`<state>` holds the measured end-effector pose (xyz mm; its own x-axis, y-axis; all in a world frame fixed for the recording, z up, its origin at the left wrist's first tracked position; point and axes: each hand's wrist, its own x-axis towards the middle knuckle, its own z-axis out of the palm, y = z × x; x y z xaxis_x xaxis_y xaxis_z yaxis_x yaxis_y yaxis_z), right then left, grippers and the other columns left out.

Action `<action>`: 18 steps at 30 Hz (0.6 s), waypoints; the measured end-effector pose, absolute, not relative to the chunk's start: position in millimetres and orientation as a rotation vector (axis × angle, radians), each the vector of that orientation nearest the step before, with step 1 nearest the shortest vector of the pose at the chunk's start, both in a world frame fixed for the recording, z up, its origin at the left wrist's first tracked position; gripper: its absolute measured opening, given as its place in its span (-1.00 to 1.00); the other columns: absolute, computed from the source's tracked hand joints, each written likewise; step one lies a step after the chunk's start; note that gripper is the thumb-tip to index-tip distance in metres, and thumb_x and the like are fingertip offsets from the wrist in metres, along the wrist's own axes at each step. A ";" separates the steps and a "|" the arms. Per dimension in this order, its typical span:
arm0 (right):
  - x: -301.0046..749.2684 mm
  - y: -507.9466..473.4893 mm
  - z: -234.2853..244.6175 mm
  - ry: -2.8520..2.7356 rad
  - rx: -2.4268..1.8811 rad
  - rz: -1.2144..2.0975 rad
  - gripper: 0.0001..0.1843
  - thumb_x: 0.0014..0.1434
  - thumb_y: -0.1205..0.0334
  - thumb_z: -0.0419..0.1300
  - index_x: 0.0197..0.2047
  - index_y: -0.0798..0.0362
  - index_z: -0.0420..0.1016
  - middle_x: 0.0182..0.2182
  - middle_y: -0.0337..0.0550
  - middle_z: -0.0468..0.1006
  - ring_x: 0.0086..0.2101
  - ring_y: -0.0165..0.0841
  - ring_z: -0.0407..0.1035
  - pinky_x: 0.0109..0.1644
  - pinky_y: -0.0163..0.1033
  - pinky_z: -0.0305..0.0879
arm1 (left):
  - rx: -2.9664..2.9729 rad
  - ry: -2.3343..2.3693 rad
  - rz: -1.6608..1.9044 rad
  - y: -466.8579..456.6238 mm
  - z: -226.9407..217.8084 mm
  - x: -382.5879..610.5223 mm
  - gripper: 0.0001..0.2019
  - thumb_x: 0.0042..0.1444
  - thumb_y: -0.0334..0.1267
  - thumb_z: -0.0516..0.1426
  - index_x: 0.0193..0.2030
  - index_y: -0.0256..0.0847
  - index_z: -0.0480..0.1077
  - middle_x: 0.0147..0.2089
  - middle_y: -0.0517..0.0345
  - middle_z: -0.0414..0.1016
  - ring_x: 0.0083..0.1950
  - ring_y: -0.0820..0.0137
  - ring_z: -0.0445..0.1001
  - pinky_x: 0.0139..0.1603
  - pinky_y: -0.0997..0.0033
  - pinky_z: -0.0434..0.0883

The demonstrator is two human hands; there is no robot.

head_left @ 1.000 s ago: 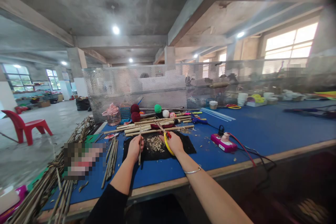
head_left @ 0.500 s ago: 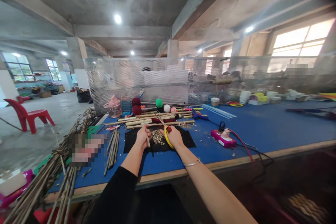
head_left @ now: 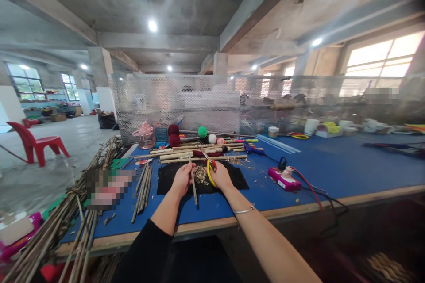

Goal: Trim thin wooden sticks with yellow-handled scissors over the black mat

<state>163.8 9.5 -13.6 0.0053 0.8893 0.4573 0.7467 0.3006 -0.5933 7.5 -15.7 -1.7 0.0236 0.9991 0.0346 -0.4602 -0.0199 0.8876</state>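
Observation:
Between the fingers of my left hand (head_left: 183,178) is a thin brown stick (head_left: 194,188), its lower end pointing toward me. My right hand (head_left: 222,176) is closed around the yellow handles of a pair of scissors (head_left: 210,171), whose blades point up and away to the left. Beneath both hands lies a black cloth (head_left: 235,177) with a heap of pale cut chips (head_left: 201,174) on it. Left of the cloth rests a small bundle of sticks (head_left: 143,188). Just beyond the cloth are several pale wooden rods (head_left: 172,157).
Long twigs (head_left: 59,225) pile along the left edge of the blue table (head_left: 335,163). A purple power strip (head_left: 284,179) with cables sits on the right. Yarn balls (head_left: 202,131) and a pink-lidded jar (head_left: 145,137) stand before a perforated metal screen (head_left: 179,106).
The stick in my left hand has turned and now shows more of its length, reaching lower toward me. My right hand still holds the scissors in nearly the same place.

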 end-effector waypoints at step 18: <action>129.9 2.1 -4.4 -1.812 -1.270 0.497 -0.56 -0.13 0.06 0.23 -0.17 0.04 0.29 -0.40 -0.24 0.45 -0.42 -0.42 0.32 -0.35 -0.34 0.18 | 0.298 0.454 1.531 0.0 11.7 -8.9 -0.82 0.07 -0.25 -0.01 -0.43 -0.27 0.33 -0.46 0.11 0.42 -0.52 0.46 0.38 -0.50 0.45 0.31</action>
